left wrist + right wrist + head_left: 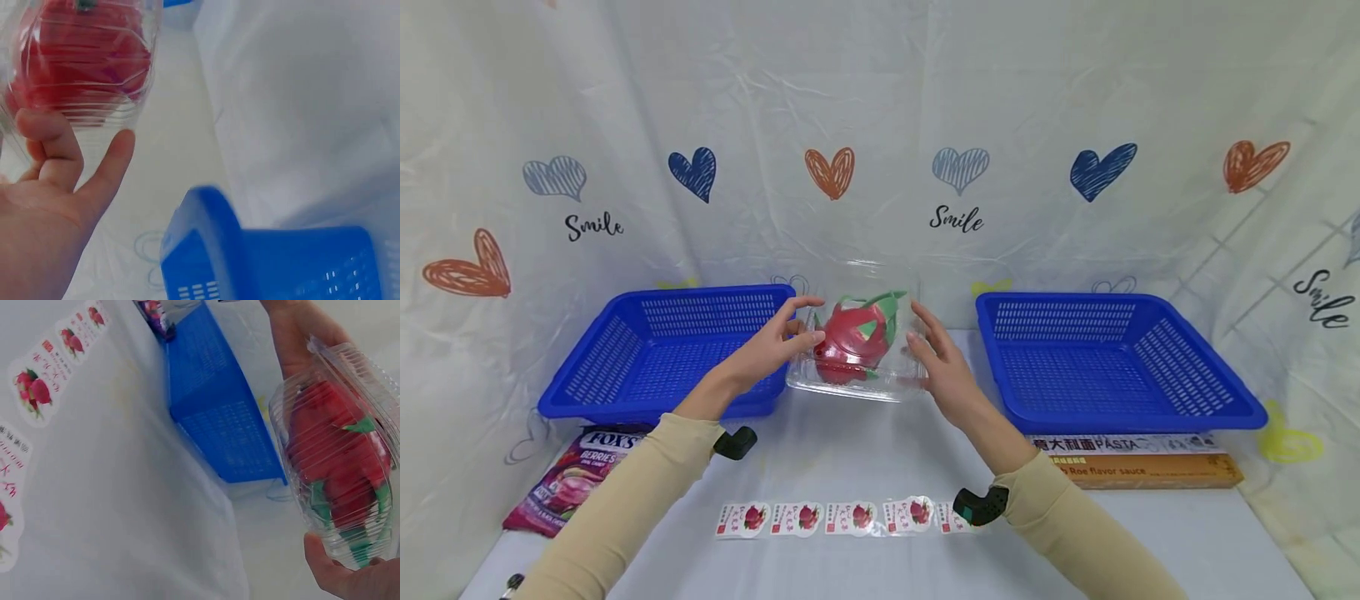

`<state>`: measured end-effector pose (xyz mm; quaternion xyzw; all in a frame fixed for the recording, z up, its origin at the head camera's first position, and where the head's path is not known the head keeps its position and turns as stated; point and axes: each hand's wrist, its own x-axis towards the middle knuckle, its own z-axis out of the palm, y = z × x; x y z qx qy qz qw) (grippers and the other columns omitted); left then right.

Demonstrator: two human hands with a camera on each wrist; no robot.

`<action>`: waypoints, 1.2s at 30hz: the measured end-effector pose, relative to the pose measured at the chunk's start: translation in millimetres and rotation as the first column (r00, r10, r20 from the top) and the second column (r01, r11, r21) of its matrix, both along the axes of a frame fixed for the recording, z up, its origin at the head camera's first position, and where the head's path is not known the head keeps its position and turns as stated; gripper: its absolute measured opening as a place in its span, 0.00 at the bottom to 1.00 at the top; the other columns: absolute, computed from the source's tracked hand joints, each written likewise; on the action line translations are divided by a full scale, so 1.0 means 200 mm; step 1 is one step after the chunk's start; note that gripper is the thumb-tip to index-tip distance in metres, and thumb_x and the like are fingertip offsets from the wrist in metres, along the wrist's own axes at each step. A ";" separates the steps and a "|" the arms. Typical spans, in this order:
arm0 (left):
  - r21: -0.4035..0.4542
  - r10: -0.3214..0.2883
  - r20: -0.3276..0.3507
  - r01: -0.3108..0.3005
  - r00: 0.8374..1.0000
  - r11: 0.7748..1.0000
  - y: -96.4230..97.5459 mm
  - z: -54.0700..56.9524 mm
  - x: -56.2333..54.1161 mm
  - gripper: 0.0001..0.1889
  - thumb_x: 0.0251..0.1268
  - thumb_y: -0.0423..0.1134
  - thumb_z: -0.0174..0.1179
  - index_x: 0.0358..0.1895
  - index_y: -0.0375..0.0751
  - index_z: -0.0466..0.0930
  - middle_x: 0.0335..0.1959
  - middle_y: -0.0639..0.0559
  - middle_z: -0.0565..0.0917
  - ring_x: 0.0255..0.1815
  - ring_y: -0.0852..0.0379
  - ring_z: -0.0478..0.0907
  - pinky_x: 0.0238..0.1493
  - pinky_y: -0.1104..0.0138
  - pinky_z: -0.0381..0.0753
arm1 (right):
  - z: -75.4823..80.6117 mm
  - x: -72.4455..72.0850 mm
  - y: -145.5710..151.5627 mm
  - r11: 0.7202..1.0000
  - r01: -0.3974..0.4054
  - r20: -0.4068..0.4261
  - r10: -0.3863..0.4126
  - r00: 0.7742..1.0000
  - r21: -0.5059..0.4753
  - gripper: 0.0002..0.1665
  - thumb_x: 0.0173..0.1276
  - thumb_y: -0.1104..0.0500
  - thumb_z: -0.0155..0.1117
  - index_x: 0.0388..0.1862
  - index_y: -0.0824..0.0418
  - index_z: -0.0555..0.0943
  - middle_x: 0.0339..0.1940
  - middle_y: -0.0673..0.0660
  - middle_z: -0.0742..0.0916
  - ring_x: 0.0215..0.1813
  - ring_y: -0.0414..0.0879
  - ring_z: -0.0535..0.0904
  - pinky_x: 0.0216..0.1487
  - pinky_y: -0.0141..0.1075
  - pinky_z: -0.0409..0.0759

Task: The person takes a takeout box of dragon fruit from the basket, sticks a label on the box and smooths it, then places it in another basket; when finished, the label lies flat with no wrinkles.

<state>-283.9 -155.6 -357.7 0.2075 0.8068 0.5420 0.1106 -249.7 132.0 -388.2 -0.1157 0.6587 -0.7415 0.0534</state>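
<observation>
Held up between both hands is a clear plastic clamshell box [898, 367] with red dragon fruit [850, 333] inside, green leaf tips showing. My left hand [772, 346] grips the box's left side, thumb on the near face and index finger near the top. On the opposite side my right hand [946, 367] holds it the same way, with fingers partly hidden behind the plastic. From the right wrist view, the ribbed box [294, 419] sits between the two hands, tilted. Below it on the table lies a strip of dragon fruit stickers [853, 518].
A blue basket [662, 367] stands at left and another blue basket [1112, 367] at right. A purple Fox's candy bag [568, 483] lies before the left one, a pasta box [1142, 471] before the right one. Behind hangs a white curtain [880, 100] with printed hearts.
</observation>
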 end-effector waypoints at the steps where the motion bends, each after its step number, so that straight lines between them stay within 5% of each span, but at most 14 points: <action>1: 0.001 -0.007 -0.005 0.007 1.000 1.000 0.01 -0.01 0.00 0.32 0.69 0.53 0.58 0.72 0.59 0.55 0.38 0.39 0.75 0.44 0.45 0.73 0.44 0.57 0.74 | -0.01 0.00 0.01 1.000 -0.002 0.004 0.002 1.000 0.001 0.31 0.78 0.48 0.50 0.77 0.34 0.56 0.79 0.55 0.55 0.72 0.63 0.60 0.55 0.59 0.75; 8: 0.003 -0.032 0.014 0.032 0.999 0.999 0.07 -0.09 0.03 0.31 0.69 0.49 0.60 0.71 0.56 0.56 0.32 0.42 0.74 0.35 0.47 0.73 0.42 0.54 0.73 | -0.06 0.02 0.08 1.000 -0.014 0.029 0.013 0.999 0.027 0.33 0.78 0.49 0.51 0.78 0.39 0.55 0.79 0.56 0.54 0.73 0.66 0.57 0.57 0.64 0.71; 25: -0.061 -0.065 0.109 0.072 0.992 0.995 0.16 -0.34 0.08 0.35 0.67 0.50 0.62 0.71 0.56 0.54 0.31 0.46 0.74 0.33 0.50 0.76 0.47 0.47 0.73 | -0.25 0.05 0.18 0.979 -0.010 0.100 -0.011 0.995 0.204 0.34 0.75 0.47 0.55 0.77 0.39 0.57 0.80 0.60 0.52 0.76 0.61 0.52 0.60 0.66 0.67; 36: -0.064 -0.069 0.125 0.077 0.990 0.995 0.16 -0.43 0.10 0.35 0.66 0.51 0.63 0.70 0.54 0.54 0.29 0.46 0.74 0.31 0.51 0.74 0.43 0.49 0.74 | -0.34 0.05 0.19 0.970 -0.033 0.130 0.002 0.992 0.242 0.35 0.74 0.45 0.56 0.77 0.40 0.56 0.80 0.61 0.51 0.79 0.62 0.43 0.62 0.72 0.58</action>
